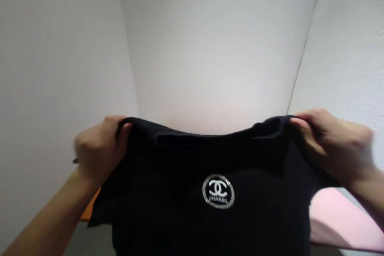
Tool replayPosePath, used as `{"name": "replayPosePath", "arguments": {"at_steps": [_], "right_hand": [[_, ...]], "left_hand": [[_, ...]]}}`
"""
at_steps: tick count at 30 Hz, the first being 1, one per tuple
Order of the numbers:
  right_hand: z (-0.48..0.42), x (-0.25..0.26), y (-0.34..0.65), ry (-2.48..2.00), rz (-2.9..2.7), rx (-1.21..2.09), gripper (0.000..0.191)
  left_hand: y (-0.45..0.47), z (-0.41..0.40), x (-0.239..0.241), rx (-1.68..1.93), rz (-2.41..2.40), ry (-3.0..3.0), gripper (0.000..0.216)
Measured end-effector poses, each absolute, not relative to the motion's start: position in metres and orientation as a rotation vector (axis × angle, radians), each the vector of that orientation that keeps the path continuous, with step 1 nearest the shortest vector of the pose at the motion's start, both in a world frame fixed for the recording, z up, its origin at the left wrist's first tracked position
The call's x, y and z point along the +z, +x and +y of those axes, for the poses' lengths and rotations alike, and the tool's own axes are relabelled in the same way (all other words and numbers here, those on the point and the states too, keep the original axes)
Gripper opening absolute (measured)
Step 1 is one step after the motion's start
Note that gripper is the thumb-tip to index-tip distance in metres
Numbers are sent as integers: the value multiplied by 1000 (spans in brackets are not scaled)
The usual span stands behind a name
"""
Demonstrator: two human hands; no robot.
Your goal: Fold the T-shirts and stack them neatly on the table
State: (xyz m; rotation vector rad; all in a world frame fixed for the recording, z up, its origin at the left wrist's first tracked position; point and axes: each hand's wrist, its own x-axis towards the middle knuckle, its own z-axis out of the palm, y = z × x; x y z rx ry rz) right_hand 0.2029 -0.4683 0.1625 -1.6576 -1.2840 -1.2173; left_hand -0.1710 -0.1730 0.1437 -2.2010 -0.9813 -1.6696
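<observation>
A black T-shirt (186, 208) hangs spread out in front of me, held up by its shoulders. A round white logo badge (218, 191) sits on its chest, facing me. My left hand (97, 148) is closed on the shirt's left shoulder, fingers curled over the fabric edge. My right hand (333, 142) is closed on the right shoulder in the same way. The neckline sags slightly between the two hands. The shirt's lower part runs out of the bottom of the view.
White walls (210, 48) meet in a corner straight ahead. A pink surface (339, 220) shows at lower right behind the shirt. A small orange patch (90, 208) peeks out at lower left.
</observation>
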Motion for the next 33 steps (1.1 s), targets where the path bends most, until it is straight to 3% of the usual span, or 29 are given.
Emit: {"name": "replayPosePath", "arguments": {"at_steps": [3,6,11,14,17,21,33], "right_hand": [[-371,164,242,-1943,-1422,-1311,55],[-294,140,279,-2170,-1434,-1114,46],[-274,25,300,-2314,-1700,-650,48],[-285,-47,293,-2413,-1765,-306,61],[-288,-86,292,-2572,-1636,-112,77],[-279,-93,308,-2592,-1614,-114,84],[-267,-82,331,-2606,-1677,-174,70]], "left_hand": [[-97,-109,153,-1166,-978,-2270,46],[-38,-62,136,-929,-933,-2457,42],[4,-61,30,-611,-753,-2764,44],[8,-60,-38,-330,-721,-2949,51],[9,-44,-75,-163,-824,-3036,63],[14,-20,-85,-111,-910,-3080,66],[21,-17,-84,-163,-948,-3031,60]]}}
